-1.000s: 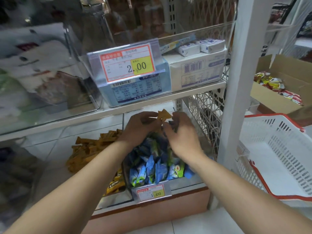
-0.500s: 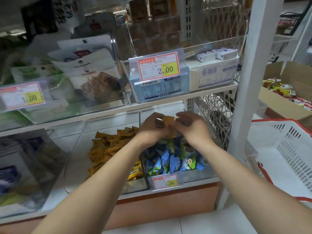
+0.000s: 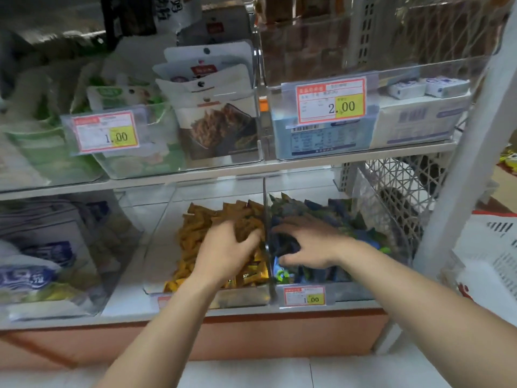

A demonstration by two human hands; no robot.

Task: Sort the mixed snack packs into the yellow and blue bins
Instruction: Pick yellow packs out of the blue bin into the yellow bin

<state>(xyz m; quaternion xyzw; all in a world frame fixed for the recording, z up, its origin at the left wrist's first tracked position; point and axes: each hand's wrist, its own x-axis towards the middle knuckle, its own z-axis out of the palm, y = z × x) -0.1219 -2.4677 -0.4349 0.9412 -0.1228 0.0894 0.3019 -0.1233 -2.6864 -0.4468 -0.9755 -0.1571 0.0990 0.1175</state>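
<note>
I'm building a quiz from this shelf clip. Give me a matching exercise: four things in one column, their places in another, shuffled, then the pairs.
Things:
1. left hand
2. right hand
3. 2.00 tag
4. white basket

Places:
A. upper shelf, right bin front
B. over the blue packs
C. far right, beside the shelf post
D. over the yellow packs

Pairs: 1-D, 2-B, 3-A, 4-C

Bins (image 3: 363,292) – clear glossy plastic; packs (image 3: 193,247) – foil.
</note>
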